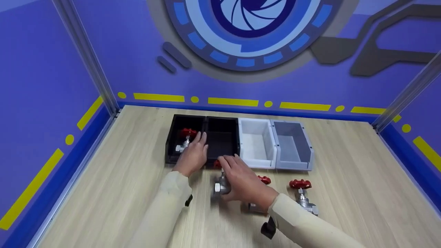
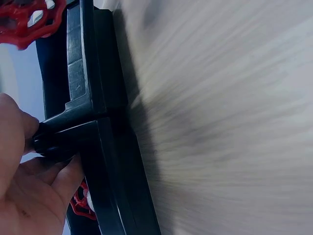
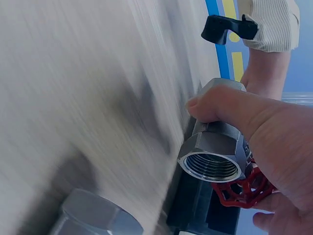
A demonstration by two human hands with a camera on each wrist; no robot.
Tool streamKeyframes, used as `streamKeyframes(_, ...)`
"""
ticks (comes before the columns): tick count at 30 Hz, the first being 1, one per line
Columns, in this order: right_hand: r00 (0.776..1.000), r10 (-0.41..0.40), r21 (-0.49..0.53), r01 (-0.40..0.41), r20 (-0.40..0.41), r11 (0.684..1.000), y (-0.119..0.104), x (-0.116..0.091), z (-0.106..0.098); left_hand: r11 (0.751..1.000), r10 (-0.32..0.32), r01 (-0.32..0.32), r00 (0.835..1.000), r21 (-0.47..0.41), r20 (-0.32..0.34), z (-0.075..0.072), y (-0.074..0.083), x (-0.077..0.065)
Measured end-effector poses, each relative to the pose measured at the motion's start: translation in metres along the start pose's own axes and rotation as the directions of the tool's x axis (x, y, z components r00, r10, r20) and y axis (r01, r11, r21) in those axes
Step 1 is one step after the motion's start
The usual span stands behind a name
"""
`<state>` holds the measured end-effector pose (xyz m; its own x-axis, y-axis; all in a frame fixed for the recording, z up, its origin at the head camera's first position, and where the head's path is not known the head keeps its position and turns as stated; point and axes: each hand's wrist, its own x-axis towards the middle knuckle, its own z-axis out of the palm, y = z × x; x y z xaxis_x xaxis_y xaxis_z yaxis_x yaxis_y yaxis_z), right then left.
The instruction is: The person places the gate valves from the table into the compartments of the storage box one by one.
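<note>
My left hand (image 1: 193,156) is at the divider between the two black bins, thumb and fingers pinching the bin wall (image 2: 58,132) from either side. Inside the left black bin (image 1: 167,151) lies a valve with a red handwheel (image 1: 188,132). My right hand (image 1: 246,181) grips another metal valve (image 1: 223,187), raised in front of the second black bin (image 1: 220,137). In the right wrist view its threaded opening (image 3: 212,166) faces the camera, my thumb presses on its body, and its red handwheel (image 3: 242,191) is partly behind my fingers.
Right of the black bins stand a white bin (image 1: 256,144) and a grey bin (image 1: 291,148). On the wooden table, one valve (image 1: 264,179) is partly hidden by my right forearm and another valve (image 1: 302,198) stands farther right. Blue panels enclose the table.
</note>
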<state>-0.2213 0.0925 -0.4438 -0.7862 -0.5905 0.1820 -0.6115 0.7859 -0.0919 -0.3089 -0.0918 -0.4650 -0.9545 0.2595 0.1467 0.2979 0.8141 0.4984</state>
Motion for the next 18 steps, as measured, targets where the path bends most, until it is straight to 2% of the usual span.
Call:
streamKeyframes(13,0.999,0.031,0.004,-0.031,-0.027,1.0,0.0079,0.0066,-0.0023,1.0,-0.018,0.018,1.0,-0.015,0.015,-0.0005,0.0008,-0.0012)
streamKeyframes(18,0.999,0.044,0.008,-0.043,-0.028,0.999,0.0103,0.0104,-0.003,1.0,-0.007,0.007,1.0,-0.018,-0.004,0.0,0.0005,-0.0004)
